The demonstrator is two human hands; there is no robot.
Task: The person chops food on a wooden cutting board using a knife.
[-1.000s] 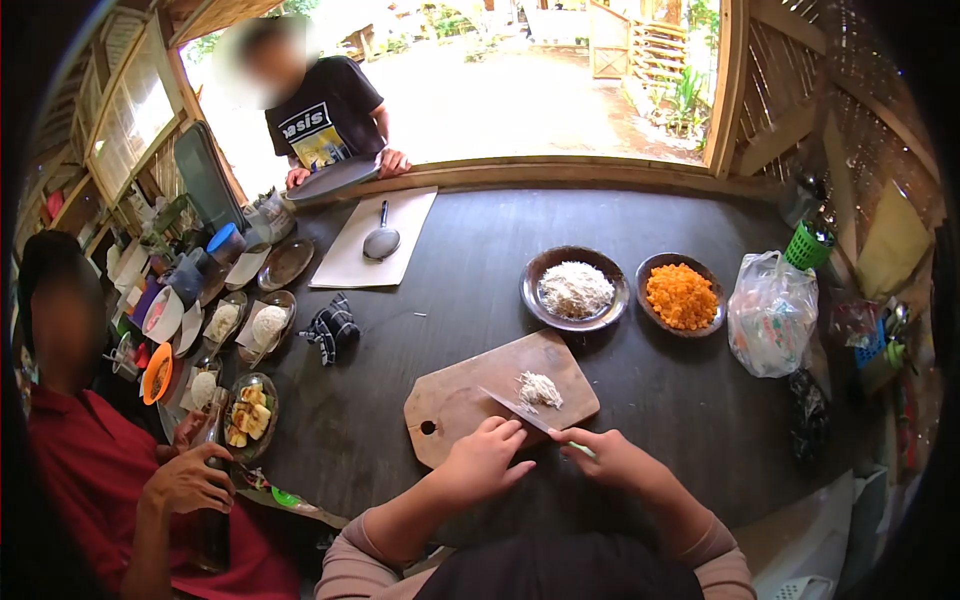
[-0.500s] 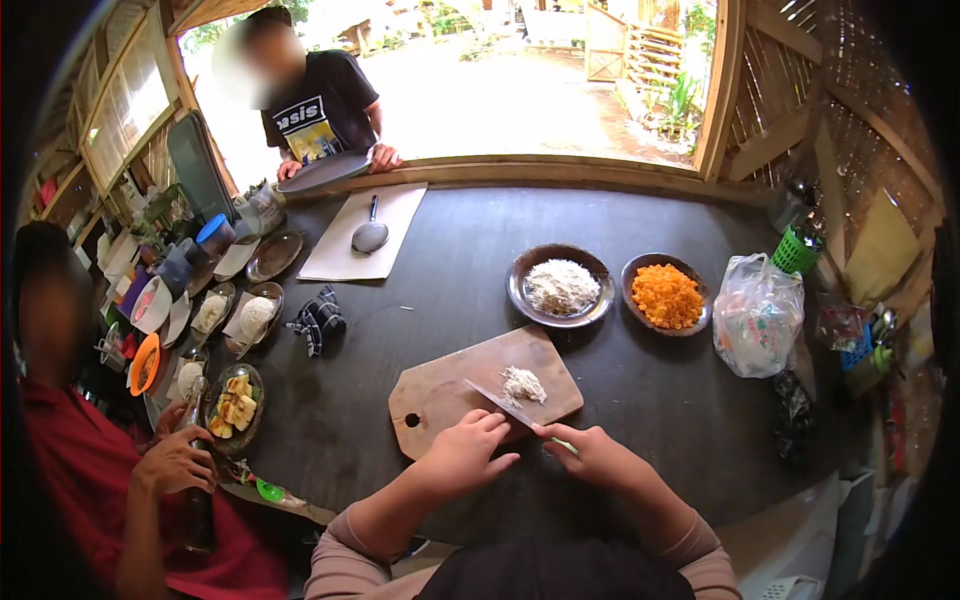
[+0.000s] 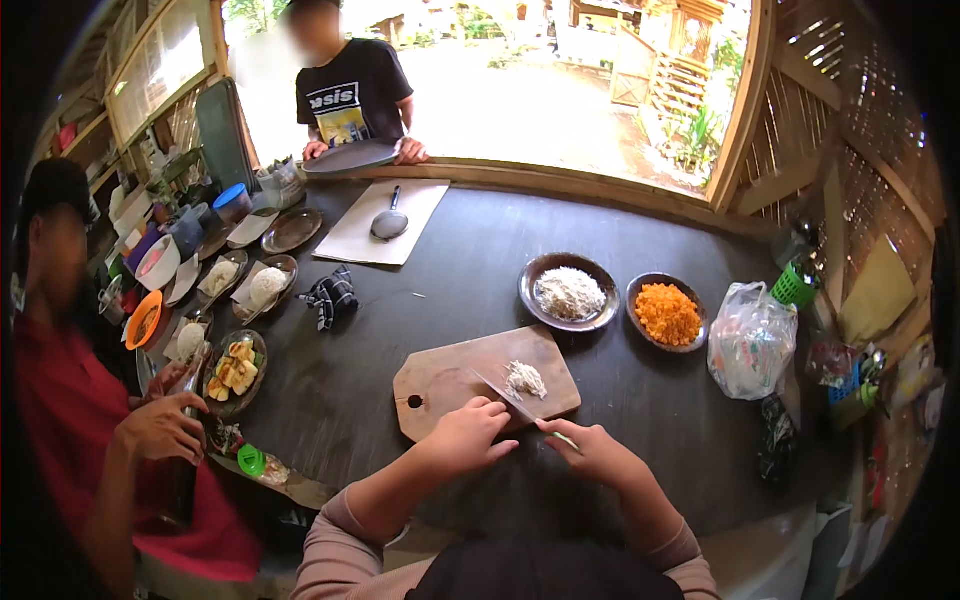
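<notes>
My right hand (image 3: pixel 592 452) grips a kitchen knife (image 3: pixel 503 393) by its light green handle, its blade slanting across the wooden cutting board (image 3: pixel 450 372). Beside the blade, my left hand (image 3: pixel 468 437) rests at the board's near edge, thumb spread away from the bent fingers. Nothing shows in that left hand, though its underside is hidden. A small heap of pale shredded food (image 3: pixel 525 379) lies on the board just past the knife. Beyond the board are a brown plate of white shreds (image 3: pixel 570 294) and another of chopped orange food (image 3: pixel 667 314).
At right stand a filled plastic bag (image 3: pixel 752 340) and a green basket (image 3: pixel 793 285). A strainer (image 3: pixel 390 223) lies on paper at the back; a dark cloth (image 3: pixel 330 297) is left of centre. One person at left holds a bottle (image 3: pixel 180 470); another holds a tray (image 3: pixel 350 156) outside.
My view has turned slightly, so the table's left side and the people appear farther right. Both hands and the knife keep nearly the same place on the board.
</notes>
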